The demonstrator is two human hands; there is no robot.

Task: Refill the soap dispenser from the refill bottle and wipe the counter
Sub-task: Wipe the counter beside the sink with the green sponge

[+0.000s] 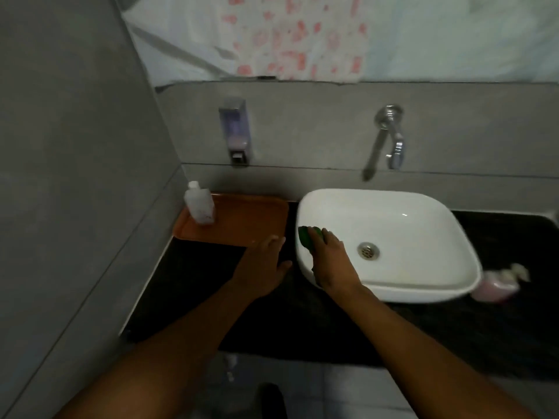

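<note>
Black stone counter (196,297) runs along the near edge, with both arms reaching in over it. Left hand (262,266) lies flat on the counter, fingers straight and loosely together, tips right at the near edge of the orange tray (248,220). Right hand (329,261) is over the left rim of the white basin (393,237), fingers curled round a green sponge (308,234) that touches the rim. It's a bit blurry, so I can't make out more of the grip than that.

On the far left corner of the tray stands the clear refill bottle (199,204), upright, cap on, well apart from both hands. A pink pump bottle (499,284) sits on the counter just right of the basin, smeared by blur.

Further back on the grey wall, the dispenser (235,131) hangs above the tray, with some pale soap low in its clear body. Chrome tap (387,137) sticks out of the wall above the basin.
</note>
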